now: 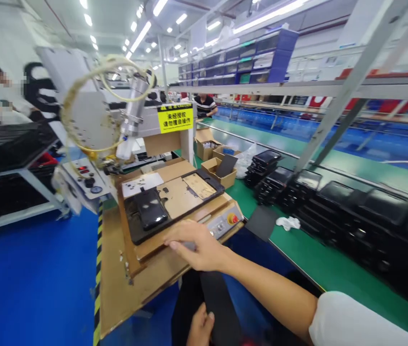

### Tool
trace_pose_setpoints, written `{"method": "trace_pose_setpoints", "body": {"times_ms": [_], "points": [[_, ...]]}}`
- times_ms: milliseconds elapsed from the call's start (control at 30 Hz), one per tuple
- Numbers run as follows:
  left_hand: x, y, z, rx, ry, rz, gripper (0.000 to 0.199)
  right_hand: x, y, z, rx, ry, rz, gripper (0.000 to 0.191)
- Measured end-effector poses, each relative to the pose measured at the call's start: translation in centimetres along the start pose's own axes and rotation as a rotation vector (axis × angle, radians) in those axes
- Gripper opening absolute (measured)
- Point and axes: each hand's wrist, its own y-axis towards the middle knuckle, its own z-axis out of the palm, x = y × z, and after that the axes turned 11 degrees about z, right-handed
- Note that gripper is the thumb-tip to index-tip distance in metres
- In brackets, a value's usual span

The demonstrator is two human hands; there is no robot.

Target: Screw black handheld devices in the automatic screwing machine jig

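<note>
Right grip (194, 246) lies open over a wooden jig (146, 250); left grip (200, 327) holds a light-looking, floppy black strip (219, 307) by its edge.

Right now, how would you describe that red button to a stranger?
Find the wooden fixture under the yellow warning sign. On the grey control strip at its right end, beyond the person's right hand, sits a yellow-collared red emergency stop button, the strip's only red one.

The open right hand (197, 246) lies over the front edge of a wooden jig (145, 251), near a black phone-like device (150, 209) and a control panel (222, 226). The left hand (200, 327) grips a long black strip (218, 307). Black cases (362, 221) stand stacked on the green tabletop (305, 252).
</note>
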Motion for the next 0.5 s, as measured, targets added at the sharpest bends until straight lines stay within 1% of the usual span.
{"method": "trace_pose_setpoints", "body": {"times_ms": [67, 100, 133, 167, 233, 267, 333, 400, 500], "points": [[-1.3, -0.3, 0.1, 0.057, -0.014, -0.033, 0.063, -1.1, -4.6, -0.5, -0.170, -0.085, 0.111, 0.018], [-1.9, -0.3, 0.2, 0.065, -0.016, -0.054, 0.061, -1.9, -6.8, -0.7, -0.226, -0.164, 0.198, 0.016], [-2.3, -0.3, 0.3, 0.065, -0.020, -0.080, 0.058, -2.8, -9.0, -0.8, -0.253, -0.253, 0.291, 0.016], [-2.6, -0.3, 0.4, 0.055, -0.025, -0.106, 0.056, -3.6, -10.8, -0.8, -0.249, -0.345, 0.375, 0.017], [-2.7, -0.1, 0.8, 0.029, -0.033, -0.143, 0.054, -5.1, -13.4, -0.7, -0.186, -0.504, 0.489, 0.019], [-2.7, 0.0, 1.0, 0.020, -0.029, -0.151, 0.054, -5.8, -14.2, -0.6, -0.147, -0.563, 0.513, 0.020], [-2.5, 0.2, 1.6, 0.010, 0.001, -0.153, 0.055, -6.7, -14.6, -0.3, -0.083, -0.643, 0.520, 0.021], [-2.2, 0.4, 2.1, 0.003, 0.046, -0.160, 0.057, -7.1, -14.2, 0.0, -0.037, -0.710, 0.515, 0.022], [-1.8, 0.4, 2.4, -0.011, 0.129, -0.176, 0.059, -6.9, -13.6, 0.6, 0.009, -0.810, 0.511, 0.018]]}}
